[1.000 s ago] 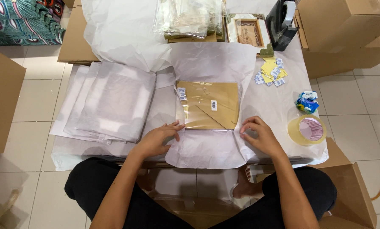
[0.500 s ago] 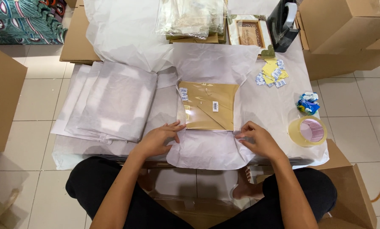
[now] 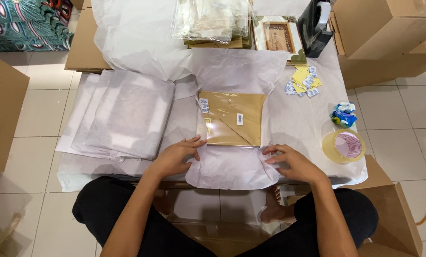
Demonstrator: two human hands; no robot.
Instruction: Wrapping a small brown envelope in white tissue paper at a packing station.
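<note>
Hands (image 3: pixel 177 156) (image 3: pixel 291 162) on tissue paper (image 3: pixel 232 166), flanking tan packet (image 3: pixel 232 119).

Pale tiled floor (image 3: pixel 42 109), cardboard boxes (image 3: pixel 384 33) around low table (image 3: pixel 317 123)

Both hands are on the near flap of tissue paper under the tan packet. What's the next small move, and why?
Probably lift the near flap of tissue paper and fold it away over the tan packet. The left hand and right hand already press its two near corners, the packet lies centred on the sheet, and its top is uncovered.
</note>
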